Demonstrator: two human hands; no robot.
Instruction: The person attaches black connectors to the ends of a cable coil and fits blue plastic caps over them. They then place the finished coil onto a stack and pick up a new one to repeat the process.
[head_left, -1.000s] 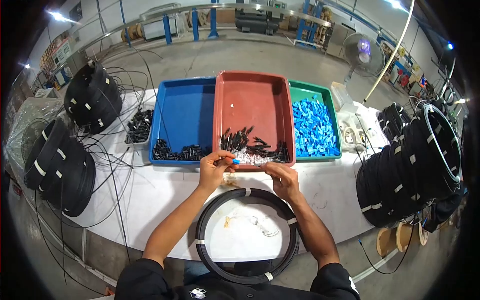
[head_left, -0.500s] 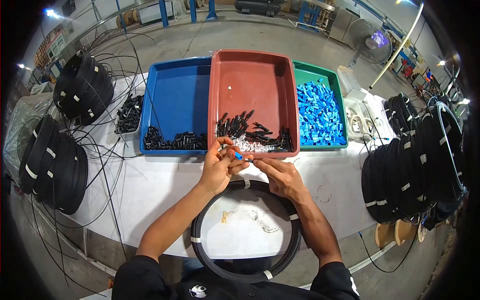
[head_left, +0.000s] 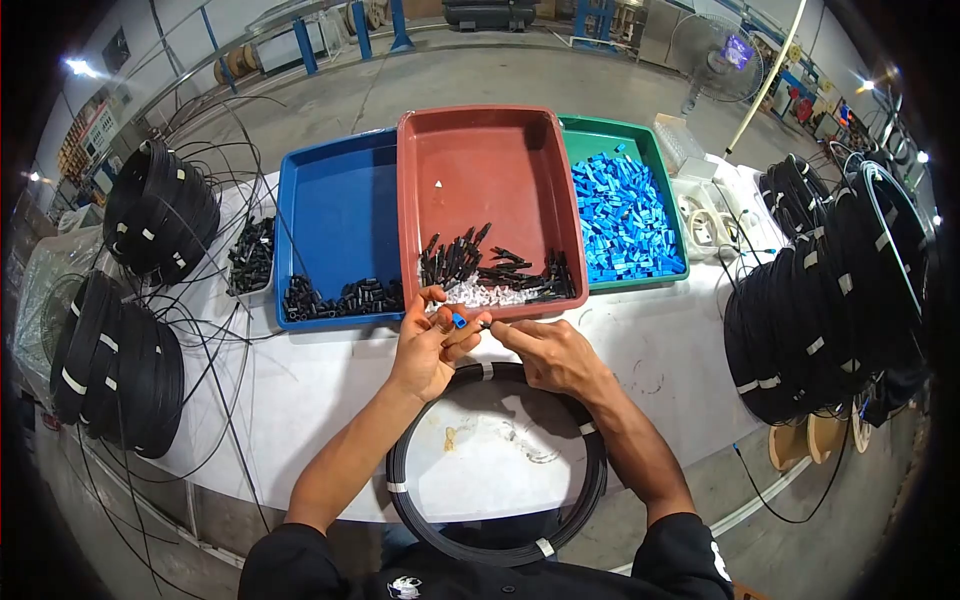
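A small blue piece (head_left: pixel 460 321) is held between the fingers of my left hand (head_left: pixel 424 352), just in front of the red tray (head_left: pixel 485 165). Close to its right, my right hand (head_left: pixel 550 352) pinches a small dark part (head_left: pixel 486 325), whose far side the fingers hide. Whether the two parts touch is too small to tell. Below both hands lies a coil of black cable (head_left: pixel 398 470) with white ties, overhanging the table's front edge. Black connector pieces (head_left: pixel 452 257) and small white pieces (head_left: pixel 482 294) lie in the front of the red tray.
Left of the red tray stands a blue tray (head_left: pixel 338 215) with black pieces; right of it, a green tray (head_left: pixel 655 160) with blue pieces. Black cable coils (head_left: pixel 120 360) stand at the left, more coils (head_left: pixel 800 335) at the right. Loose cables cross the table's left side.
The view has shifted and turned slightly. The blue piece in my left hand appears turned, with a different end showing. Both hands are still close together.
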